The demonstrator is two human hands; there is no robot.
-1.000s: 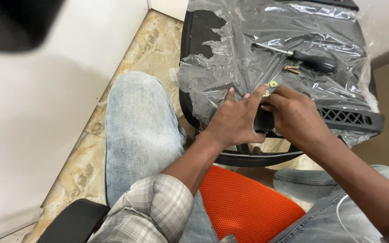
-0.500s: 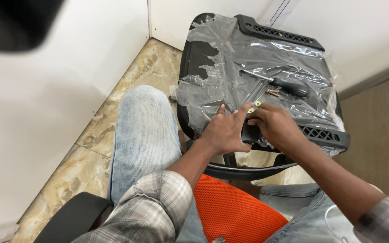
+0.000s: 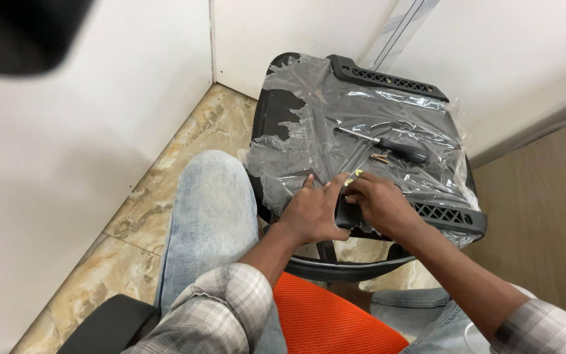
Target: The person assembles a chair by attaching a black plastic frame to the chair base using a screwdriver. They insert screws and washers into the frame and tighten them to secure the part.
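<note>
Grip: left hand [image 3: 312, 213] and right hand [image 3: 378, 203] both pinching a small black part [image 3: 344, 213] between them | part sits at the plastic-wrapped chair seat [image 3: 335, 118] near edge | screwdriver [image 3: 394, 147] just beyond | step: seemingly fitting; needs steady alignment.

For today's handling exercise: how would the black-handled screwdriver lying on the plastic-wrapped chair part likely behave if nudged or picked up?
The screwdriver has a rounded handle and thin metal shaft, so it would probably roll or slide if nudged. The clear plastic wrap beneath looks glossy, likely slippery. It seems rigid and easy to lift one-handed.
</note>
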